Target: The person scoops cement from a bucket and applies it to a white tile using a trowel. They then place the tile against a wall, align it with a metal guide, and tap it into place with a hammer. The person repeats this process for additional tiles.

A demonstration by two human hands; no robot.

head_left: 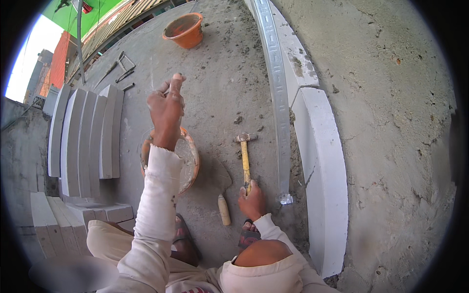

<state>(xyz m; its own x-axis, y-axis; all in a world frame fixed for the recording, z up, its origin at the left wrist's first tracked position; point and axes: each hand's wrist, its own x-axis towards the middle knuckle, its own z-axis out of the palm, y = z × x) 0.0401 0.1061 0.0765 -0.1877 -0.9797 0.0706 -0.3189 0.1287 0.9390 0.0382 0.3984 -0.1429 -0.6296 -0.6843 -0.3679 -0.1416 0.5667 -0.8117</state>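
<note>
My right hand [252, 200] is wrapped round the lower end of the yellow handle of a hammer [245, 157], its metal head pointing away from me. Stretched far forward, my left hand [166, 110] is closed with the fingers pinched together; what it holds, if anything, is too small to make out. Under my left forearm stands an orange bucket [196, 168] with greyish residue inside, partly hidden by the sleeve. Between bucket and hammer lies a trowel [223, 210], wooden handle toward me.
To the right, white blocks [322, 161] form a low row beside a rough wall [391, 146], with a long metal channel [277, 78] along them. More pale blocks [73, 141] are stacked at left. Farther off are an orange tub [189, 39] and a saw-like metal frame [124, 66].
</note>
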